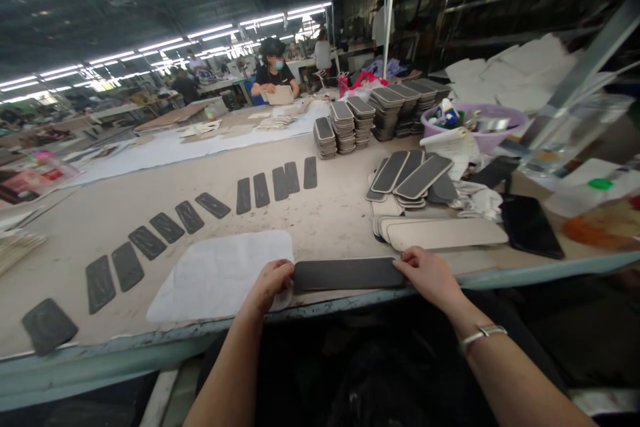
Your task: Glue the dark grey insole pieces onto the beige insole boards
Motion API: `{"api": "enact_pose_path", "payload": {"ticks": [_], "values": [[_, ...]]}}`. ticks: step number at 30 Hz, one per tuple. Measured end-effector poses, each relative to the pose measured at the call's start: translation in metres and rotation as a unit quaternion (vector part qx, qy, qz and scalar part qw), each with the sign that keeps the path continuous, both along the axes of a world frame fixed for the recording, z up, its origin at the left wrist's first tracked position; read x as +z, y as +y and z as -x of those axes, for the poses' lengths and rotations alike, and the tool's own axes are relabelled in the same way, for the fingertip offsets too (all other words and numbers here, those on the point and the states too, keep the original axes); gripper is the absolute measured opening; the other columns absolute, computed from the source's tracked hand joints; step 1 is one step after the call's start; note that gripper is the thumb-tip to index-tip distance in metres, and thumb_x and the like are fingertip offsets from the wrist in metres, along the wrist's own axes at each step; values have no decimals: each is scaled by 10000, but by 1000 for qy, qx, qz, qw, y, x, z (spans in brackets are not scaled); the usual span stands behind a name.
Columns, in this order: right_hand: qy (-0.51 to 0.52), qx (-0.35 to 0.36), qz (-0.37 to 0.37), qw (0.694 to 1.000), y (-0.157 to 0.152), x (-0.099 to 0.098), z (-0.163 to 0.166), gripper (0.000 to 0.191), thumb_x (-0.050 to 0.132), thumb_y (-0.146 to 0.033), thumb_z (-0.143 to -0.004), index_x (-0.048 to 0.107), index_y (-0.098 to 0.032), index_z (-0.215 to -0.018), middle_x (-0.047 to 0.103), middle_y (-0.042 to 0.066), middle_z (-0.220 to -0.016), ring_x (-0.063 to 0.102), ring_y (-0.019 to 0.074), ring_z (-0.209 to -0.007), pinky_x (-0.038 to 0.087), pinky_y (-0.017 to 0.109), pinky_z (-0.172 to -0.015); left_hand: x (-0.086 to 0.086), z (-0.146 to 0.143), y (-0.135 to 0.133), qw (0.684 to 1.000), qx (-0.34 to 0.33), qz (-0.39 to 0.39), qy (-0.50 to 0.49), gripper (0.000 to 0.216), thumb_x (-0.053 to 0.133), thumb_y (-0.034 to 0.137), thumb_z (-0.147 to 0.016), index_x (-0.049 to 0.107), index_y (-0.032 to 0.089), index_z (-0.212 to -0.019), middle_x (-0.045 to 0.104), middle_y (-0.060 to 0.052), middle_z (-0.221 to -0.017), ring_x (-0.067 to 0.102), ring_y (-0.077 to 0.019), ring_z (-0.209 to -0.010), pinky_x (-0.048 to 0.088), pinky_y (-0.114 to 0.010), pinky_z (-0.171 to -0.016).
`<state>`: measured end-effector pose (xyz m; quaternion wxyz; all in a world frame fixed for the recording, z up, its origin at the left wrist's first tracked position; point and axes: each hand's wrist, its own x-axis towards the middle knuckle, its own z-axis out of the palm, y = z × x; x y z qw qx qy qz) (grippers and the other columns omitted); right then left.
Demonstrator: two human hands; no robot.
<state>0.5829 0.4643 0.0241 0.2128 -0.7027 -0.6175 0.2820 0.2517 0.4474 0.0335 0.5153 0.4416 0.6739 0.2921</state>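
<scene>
A long dark grey strip (345, 273) lies flat along the table's near edge. My left hand (270, 283) pinches its left end with curled fingers. My right hand (430, 273) grips its right end, fingers closed over the corner. A white cloth (220, 273) lies under and to the left of my left hand. A stack of beige strips (440, 232) sits just beyond my right hand.
A curved row of dark pieces (170, 227) runs across the table (330, 213). Piles of grey strips (410, 177) and taller stacks (345, 127) stand further back. A purple bowl (480, 130) and a black phone (530, 225) are at the right. A person (274, 73) works at the far end.
</scene>
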Motion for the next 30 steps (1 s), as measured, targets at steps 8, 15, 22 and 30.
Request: {"api": "enact_pose_path", "payload": {"ticks": [8,15,22,30], "values": [[-49,-11,21,999,2,-7,-2,168,589,-366,-734,586,-203,-775,618,-2,-696,566,151,-672,369,254,-625,-21,-1,9,994,-23,-35,96,312,615,447,-632,521,150,-616,440,46,-490,354,-76,-452,246,-210,-457],[-75,-9,24,997,3,-8,-1,199,591,-400,-719,593,-207,-765,621,12,-687,575,165,-656,371,265,-606,-26,-1,11,968,-37,-52,243,252,610,400,-664,598,156,-602,546,3,-525,474,-126,-516,286,-237,-506],[-130,-4,75,989,8,-14,-4,251,578,-475,-717,599,-234,-783,642,14,-726,579,194,-679,360,293,-615,-19,-11,9,949,-38,-33,311,229,609,373,-700,621,161,-615,580,-13,-543,510,-139,-544,299,-252,-535],[-137,-18,101,985,11,-13,-1,247,584,-465,-698,591,-237,-794,655,20,-764,586,198,-717,364,302,-650,-23,-9,10,943,-47,-26,327,231,630,378,-709,627,153,-654,608,-35,-598,544,-157,-603,319,-258,-559]]}}
